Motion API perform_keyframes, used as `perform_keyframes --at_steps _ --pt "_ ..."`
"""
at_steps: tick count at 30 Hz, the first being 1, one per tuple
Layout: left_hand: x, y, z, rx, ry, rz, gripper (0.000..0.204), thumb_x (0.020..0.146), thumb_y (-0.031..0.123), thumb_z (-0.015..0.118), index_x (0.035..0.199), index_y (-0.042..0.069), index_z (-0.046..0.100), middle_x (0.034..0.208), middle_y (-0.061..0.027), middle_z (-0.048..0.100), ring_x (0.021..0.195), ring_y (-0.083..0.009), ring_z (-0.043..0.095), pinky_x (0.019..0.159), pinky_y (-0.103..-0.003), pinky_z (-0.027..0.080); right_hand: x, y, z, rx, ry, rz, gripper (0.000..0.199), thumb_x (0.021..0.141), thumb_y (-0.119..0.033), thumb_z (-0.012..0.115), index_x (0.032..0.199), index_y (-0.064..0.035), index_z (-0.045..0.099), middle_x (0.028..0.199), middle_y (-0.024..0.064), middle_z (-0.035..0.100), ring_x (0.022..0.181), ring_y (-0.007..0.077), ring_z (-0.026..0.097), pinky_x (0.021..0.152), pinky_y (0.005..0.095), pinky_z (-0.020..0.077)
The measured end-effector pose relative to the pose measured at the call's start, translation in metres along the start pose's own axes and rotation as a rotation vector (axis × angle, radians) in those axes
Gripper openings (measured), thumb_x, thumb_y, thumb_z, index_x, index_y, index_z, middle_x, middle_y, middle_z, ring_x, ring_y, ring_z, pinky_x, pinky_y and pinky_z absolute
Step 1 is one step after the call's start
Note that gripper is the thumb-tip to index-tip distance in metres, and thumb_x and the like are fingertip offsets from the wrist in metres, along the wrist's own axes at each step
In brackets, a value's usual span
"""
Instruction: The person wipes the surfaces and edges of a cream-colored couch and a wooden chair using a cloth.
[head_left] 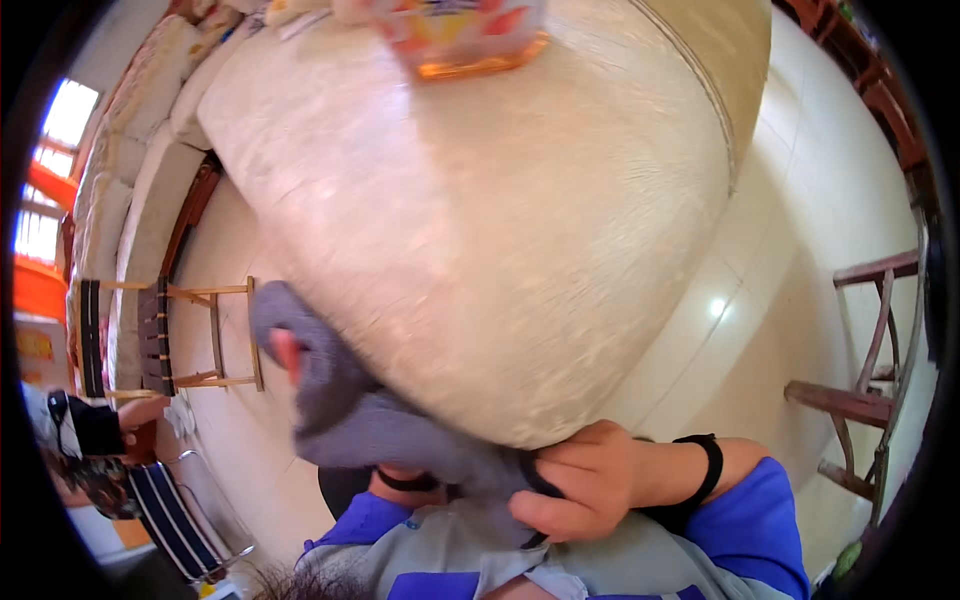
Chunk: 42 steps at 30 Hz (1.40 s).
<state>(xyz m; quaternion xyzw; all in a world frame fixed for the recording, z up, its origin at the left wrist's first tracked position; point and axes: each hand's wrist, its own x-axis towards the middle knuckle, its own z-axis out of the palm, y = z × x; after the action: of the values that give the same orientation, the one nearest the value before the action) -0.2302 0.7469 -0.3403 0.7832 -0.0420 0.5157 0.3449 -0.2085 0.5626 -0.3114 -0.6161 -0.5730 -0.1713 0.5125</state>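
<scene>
A soft grey cloth [370, 425], perhaps a garment, stretches between my two hands along the table's near left edge. My right hand [590, 483] is closed, pinching the cloth's right end, where a dark band shows by the fingers. Most of my left hand [285, 352] lies hidden under the cloth's folds; only a blurred fingertip or thumb pokes out at the far left end, seemingly gripping the fabric. Both wrists wear black bands. The table [500, 240] in front of me has a pale, wrinkled cover.
A clear container with orange-red print [470, 40] stands at the table's far side. Left are a pale sofa [150, 200], a wooden-framed seat [215, 335], a striped folding chair [180, 520] and another person [95, 430]. A dark wooden chair [850, 400] stands right on the tiled floor.
</scene>
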Motion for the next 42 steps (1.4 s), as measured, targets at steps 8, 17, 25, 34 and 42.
perform_keyframes --at_steps 8,17,25,34,42 --pt "-0.065 -0.002 -0.037 0.072 -0.302 -0.180 0.057 0.090 0.033 0.043 0.131 -0.003 0.030 0.133 -0.0166 0.037 0.124 -0.0272 0.034 0.103 -0.038 0.028 0.005 -0.013 -0.003 0.040 -0.001 0.285 0.015 0.062 -0.017 0.061 0.072 -0.0094 0.053 0.059 -0.0001 0.046 0.053 0.0142 0.050 0.038 0.0267 0.0359" --pt "-0.054 0.001 -0.053 -0.004 -0.501 -0.451 0.056 0.090 0.033 0.048 0.131 -0.001 0.031 0.131 -0.0147 0.039 0.123 -0.0249 0.036 0.101 -0.036 0.029 0.006 -0.032 -0.009 0.033 -0.144 0.746 0.020 0.057 -0.019 0.065 0.068 -0.0120 0.051 0.056 0.0062 0.053 0.053 0.0214 0.057 0.043 0.0318 0.0418" --pt "-0.059 0.063 -0.021 -0.322 -0.291 -1.171 0.043 0.090 0.023 0.046 0.125 0.001 0.035 0.120 -0.0152 0.044 0.111 -0.0237 0.044 0.095 -0.036 0.035 0.049 -0.063 -0.028 -0.100 -0.253 1.115 0.021 0.064 -0.017 0.063 0.079 -0.0064 0.053 0.066 0.0138 0.057 0.060 0.0335 0.056 0.053 0.0397 0.0445" --pt "0.128 0.174 -0.039 -0.509 -0.512 -1.546 0.025 0.086 0.009 0.046 0.110 0.003 0.048 0.095 -0.0047 0.057 0.079 -0.0120 0.056 0.062 -0.024 0.046 0.129 -0.147 -0.152 -0.139 0.101 1.103 0.022 0.067 -0.011 0.062 0.085 -0.0048 0.051 0.075 0.0155 0.056 0.066 0.0349 0.054 0.057 0.0391 0.0440" --pt "0.213 0.261 0.022 -0.460 -1.070 -1.119 0.047 0.088 0.028 0.054 0.120 -0.004 0.040 0.110 -0.0193 0.053 0.094 -0.0237 0.055 0.079 -0.034 0.045 0.172 -0.197 -0.283 0.341 0.547 1.257 0.017 0.083 -0.014 0.058 0.091 -0.0027 0.049 0.076 -0.0013 0.052 0.070 0.0045 0.049 0.058 0.0226 0.0423"
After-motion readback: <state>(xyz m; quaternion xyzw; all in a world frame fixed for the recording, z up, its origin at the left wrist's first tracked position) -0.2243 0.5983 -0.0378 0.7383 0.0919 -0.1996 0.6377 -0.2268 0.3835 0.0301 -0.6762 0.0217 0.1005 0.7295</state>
